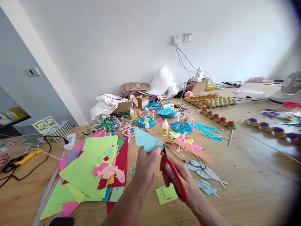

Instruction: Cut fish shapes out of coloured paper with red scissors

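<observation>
Between thumb and fingers, my left hand (148,163) grips a light blue sheet of paper (147,141) with drawn curved outlines on it. Red-handled scissors (177,180) are in my right hand (181,175), their blades at the paper's right edge. Below my hands lies a green paper square (166,194) with a fish drawn on it. Grey-blue fish cutouts (208,174) rest to the right of my right hand. Pink fish cutouts (108,172) sit on a stack of coloured paper (80,172) at the left.
Glue bottles (165,128) stand behind my hands, near blue craft pieces (182,126) and blue paper strips (209,131). Egg cartons (211,100) and painted carton strips (218,118) lie at the right, with a white cable (256,138) crossing the table. A yellow glue gun (29,156) is at far left, near another person's hand (3,159).
</observation>
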Demonstrator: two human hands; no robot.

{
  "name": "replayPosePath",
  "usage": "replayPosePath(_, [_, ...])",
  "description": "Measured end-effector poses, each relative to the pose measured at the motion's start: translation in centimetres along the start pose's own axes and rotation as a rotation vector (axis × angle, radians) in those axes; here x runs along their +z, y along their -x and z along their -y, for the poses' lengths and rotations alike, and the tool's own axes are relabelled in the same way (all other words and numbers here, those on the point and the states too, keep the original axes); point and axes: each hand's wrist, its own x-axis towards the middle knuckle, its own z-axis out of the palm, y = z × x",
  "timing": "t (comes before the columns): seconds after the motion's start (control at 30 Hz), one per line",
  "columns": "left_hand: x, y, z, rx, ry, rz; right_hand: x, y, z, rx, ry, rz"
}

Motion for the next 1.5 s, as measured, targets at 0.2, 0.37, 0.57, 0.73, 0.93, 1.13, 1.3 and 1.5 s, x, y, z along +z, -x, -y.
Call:
replayPosePath(0.2, [-0.2,-0.1,0.4,0.005,-0.007,0.015,0.0,0.0,-0.2,-0.009,-0.006,-0.007])
replayPosePath(0.37, [-0.2,-0.1,0.5,-0.005,0.002,0.0,0.0,0.1,-0.1,0.01,-0.027,-0.002])
replayPosePath(0.57, [-0.1,-0.1,0.3,0.009,-0.053,0.041,-0.1,0.1,-0.2,-0.007,-0.011,-0.005])
replayPosePath(0.73, [-0.1,-0.1,0.6,0.012,-0.043,0.023,-0.1,0.1,-0.4,0.01,-0.031,-0.006])
replayPosePath(0.93, [-0.2,-0.2,0.8,0.013,-0.053,0.033,0.0,0.1,-1.2,0.005,-0.048,-0.044])
replayPosePath(1.13, [-0.2,-0.4,0.3,-0.013,-0.092,0.033,-0.1,0.3,-1.6,0.038,-0.043,-0.054])
replayPosePath(1.3, [-0.1,-0.4,-0.1,-0.042,-0.116,0.036,-0.2,0.2,-0.7,0.109,-0.032,-0.057])
replayPosePath(1.5, [-0.3,-0.5,-0.2,-0.031,-0.15,0.064,-0.3,0.3,0.3,0.137,-0.002,-0.047])
